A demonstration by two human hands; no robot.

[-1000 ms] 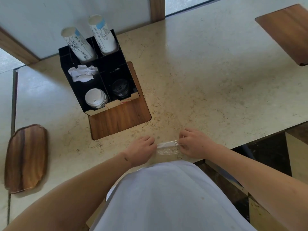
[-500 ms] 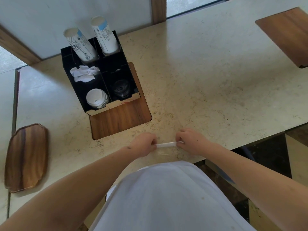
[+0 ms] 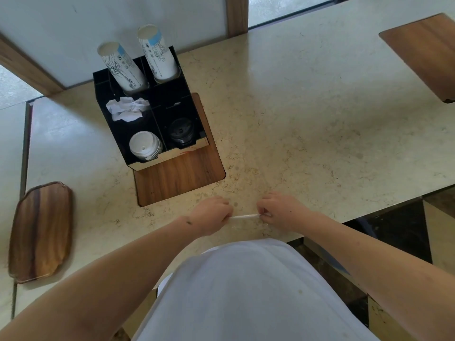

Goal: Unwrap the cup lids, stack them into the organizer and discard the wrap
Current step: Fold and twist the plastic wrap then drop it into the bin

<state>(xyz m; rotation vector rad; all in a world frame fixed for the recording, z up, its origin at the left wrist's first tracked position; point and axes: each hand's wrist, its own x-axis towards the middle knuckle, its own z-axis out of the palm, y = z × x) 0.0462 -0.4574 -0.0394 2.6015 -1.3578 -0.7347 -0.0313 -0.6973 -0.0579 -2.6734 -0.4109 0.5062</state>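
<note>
A clear plastic wrap (image 3: 243, 217) is pulled into a thin taut strip between my two hands near the counter's front edge. My left hand (image 3: 214, 214) grips its left end and my right hand (image 3: 280, 212) pinches its right end. The black organizer (image 3: 118, 134) stands at the back left. White lids (image 3: 144, 146) are stacked in its front left compartment and black lids (image 3: 181, 132) in its front right one. Crumpled white paper (image 3: 126, 109) fills a middle compartment.
Two tall stacks of paper cups (image 3: 123, 67) (image 3: 157, 54) rise from the organizer's rear slots. A wooden board (image 3: 182, 175) lies under it, a wooden tray (image 3: 40, 232) at the left, another wooden board (image 3: 426, 52) at the far right. The beige stone counter (image 3: 307, 131) drops off at the right.
The wrap was a wider crinkled band between my hands; it has been drawn out into a thin line. My hands have moved slightly apart.
</note>
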